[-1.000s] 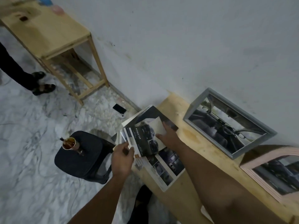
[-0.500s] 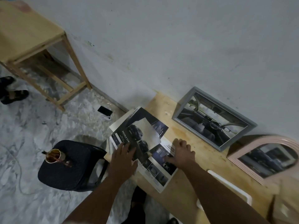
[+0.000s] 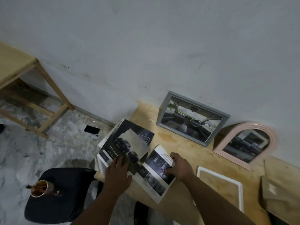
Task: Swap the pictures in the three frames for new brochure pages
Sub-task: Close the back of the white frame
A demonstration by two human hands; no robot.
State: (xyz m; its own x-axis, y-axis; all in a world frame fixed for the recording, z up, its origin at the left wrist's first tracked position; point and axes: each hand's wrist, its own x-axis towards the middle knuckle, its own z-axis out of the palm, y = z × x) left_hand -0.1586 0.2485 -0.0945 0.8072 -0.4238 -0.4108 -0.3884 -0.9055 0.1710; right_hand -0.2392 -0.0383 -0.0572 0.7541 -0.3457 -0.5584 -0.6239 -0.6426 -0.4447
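A car brochure (image 3: 128, 143) lies at the left end of the wooden table (image 3: 186, 148), partly over its edge. My left hand (image 3: 117, 173) presses flat on the dark "Double Cab" page. A loose "Safety" page (image 3: 155, 174) lies beside it, and my right hand (image 3: 180, 167) grips that page's right edge with curled fingers. A grey rectangular frame (image 3: 194, 118) with a car-interior picture leans on the wall. To its right stands a pink arched frame (image 3: 246, 144) with a dark car picture. A white frame (image 3: 222, 186) lies flat and empty near my right forearm.
A brown backing board (image 3: 279, 195) lies at the table's right end. Below the table's left end stands a dark stool (image 3: 58, 192) with a cup (image 3: 40, 188) on it. A phone (image 3: 92, 129) lies on the marble floor. Another wooden table (image 3: 19, 73) stands far left.
My right hand moved from the top of the brochure down to the loose Safety page's right edge. My left hand let go of the page corner and now lies flat on the brochure.
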